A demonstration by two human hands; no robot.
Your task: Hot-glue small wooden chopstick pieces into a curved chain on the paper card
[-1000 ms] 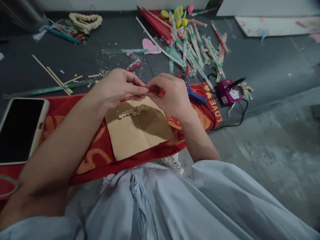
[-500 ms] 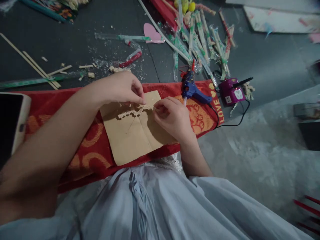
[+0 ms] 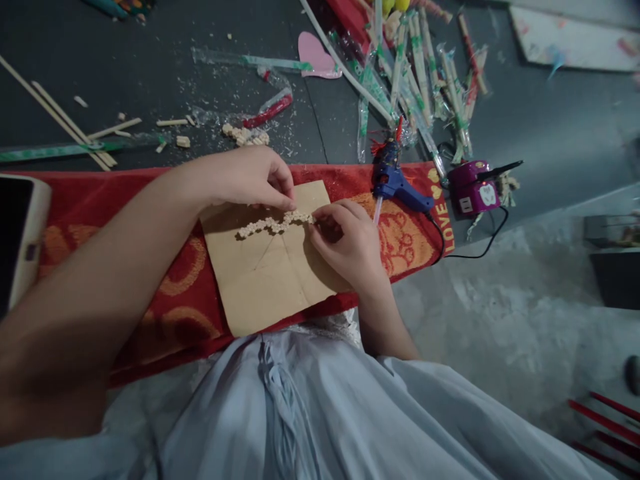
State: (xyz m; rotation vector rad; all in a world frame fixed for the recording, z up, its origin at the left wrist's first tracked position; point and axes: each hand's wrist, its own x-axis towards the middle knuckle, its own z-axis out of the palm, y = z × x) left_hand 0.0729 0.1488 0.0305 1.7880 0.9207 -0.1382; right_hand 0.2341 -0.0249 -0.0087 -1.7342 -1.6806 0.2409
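A tan paper sheet point(image 3: 270, 273) lies on a red towel point(image 3: 150, 220) across my lap. On the paper sits a curved strip of small pale wooden pieces point(image 3: 273, 224). My left hand point(image 3: 250, 179) rests over the strip's upper edge, fingertips pinched down on it. My right hand point(image 3: 347, 243) is curled at the strip's right end, thumb and forefinger pinched against the last piece. A blue glue gun point(image 3: 397, 187) lies on the towel just right of my right hand.
A phone point(image 3: 17, 233) rests on the towel at far left. Wrapped chopsticks point(image 3: 425, 73), a pink heart cutout point(image 3: 316, 55), wooden sticks point(image 3: 60, 120) and wood crumbs litter the dark floor behind. A purple power strip point(image 3: 473, 190) with a black cord sits right. Red sticks point(image 3: 607, 413) lie lower right.
Both hands came down from holding a small red-wrapped thing in the air to the wooden strip on the paper. The view tipped downward and slightly right.
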